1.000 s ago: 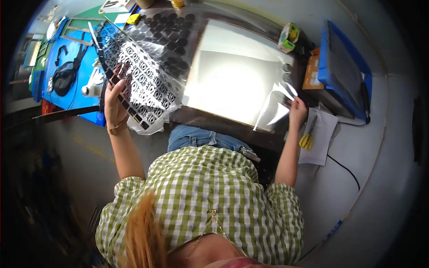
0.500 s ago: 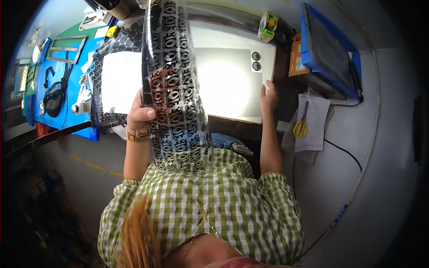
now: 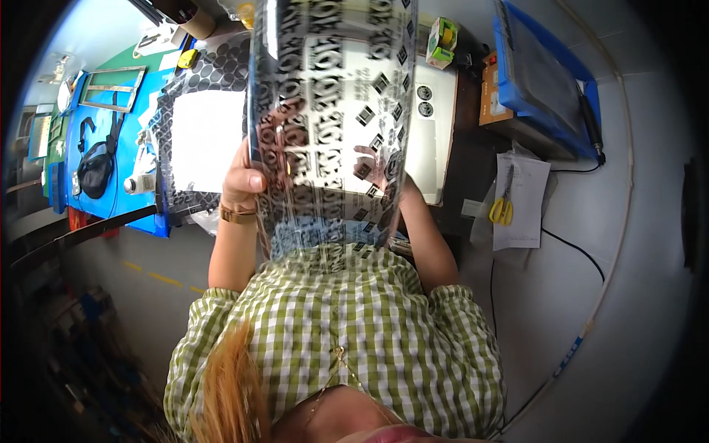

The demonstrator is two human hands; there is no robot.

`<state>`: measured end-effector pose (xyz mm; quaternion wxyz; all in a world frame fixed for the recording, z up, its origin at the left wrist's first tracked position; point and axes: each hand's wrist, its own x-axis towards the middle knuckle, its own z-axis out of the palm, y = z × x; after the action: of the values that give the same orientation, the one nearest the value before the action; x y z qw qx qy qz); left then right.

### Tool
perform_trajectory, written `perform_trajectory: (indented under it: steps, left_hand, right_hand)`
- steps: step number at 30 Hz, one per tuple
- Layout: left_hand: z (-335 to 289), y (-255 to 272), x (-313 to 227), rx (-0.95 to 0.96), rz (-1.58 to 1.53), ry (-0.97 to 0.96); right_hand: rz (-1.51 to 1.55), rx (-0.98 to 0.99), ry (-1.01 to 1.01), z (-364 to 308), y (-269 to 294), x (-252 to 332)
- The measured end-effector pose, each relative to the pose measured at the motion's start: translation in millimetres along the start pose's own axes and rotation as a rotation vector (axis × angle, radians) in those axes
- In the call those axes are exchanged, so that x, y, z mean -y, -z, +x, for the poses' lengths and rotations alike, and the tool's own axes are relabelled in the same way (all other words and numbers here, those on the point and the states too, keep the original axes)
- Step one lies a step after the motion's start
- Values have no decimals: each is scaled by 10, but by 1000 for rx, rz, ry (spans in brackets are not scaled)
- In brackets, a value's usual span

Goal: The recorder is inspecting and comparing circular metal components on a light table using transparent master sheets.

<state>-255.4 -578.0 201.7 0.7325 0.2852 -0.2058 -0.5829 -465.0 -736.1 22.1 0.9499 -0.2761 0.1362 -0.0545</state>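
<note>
The clear, flexible plastic sheet printed with rows of black marks [image 3: 332, 88] fills the upper middle of the head view, held up between the camera and the work surface. Its long axis runs up and down the frame, from the top edge to a lower end in front of the green-and-white checked shirt [image 3: 325, 317], and its sides curve slightly.

The person's left hand [image 3: 244, 181], left of centre, is clamped on the sheet's left edge, the thumb on the near face and the fingers showing through behind. The right hand [image 3: 378, 168] is apart from the left, behind the sheet toward its right edge; seen through the film, its fingers look loosely spread, and whether they touch the back cannot be told. The left hand is therefore the one on the sheet, which lies to its right and in front of the right hand.

Behind the sheet is a brightly lit, flat white panel [image 3: 428, 151], with a small white strip bearing two round black marks [image 3: 425, 102] right of centre in the upper frame.
</note>
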Motion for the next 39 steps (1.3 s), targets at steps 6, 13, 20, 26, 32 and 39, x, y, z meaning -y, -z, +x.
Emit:
perform_trajectory:
  steps: [6, 13, 20, 26, 32, 39]
  left_hand:
    - [-177, 430, -157, -285, 485, -32]
    - [-281, 1537, 449, -573, 764, -92]
    - [-319, 1877, 886, -623, 892, -82]
    - [-363, 1954, 945, -731, 1085, -30]
    - [-572, 2267, 1031, -768, 840, -6]
    - [-712, 2055, 989, -713, 549, 153]
  right_hand:
    - [110, -345, 390, -402, 367, 306]
    - [-103, -662, 500, -823, 391, 427]
    - [-331, -853, 446, -904, 441, 114]
    - [-362, -928, 398, -947, 546, -56]
    - [-345, -930, 267, -1021, 661, -100]
    - [-406, -994, 179, -1117, 630, -67]
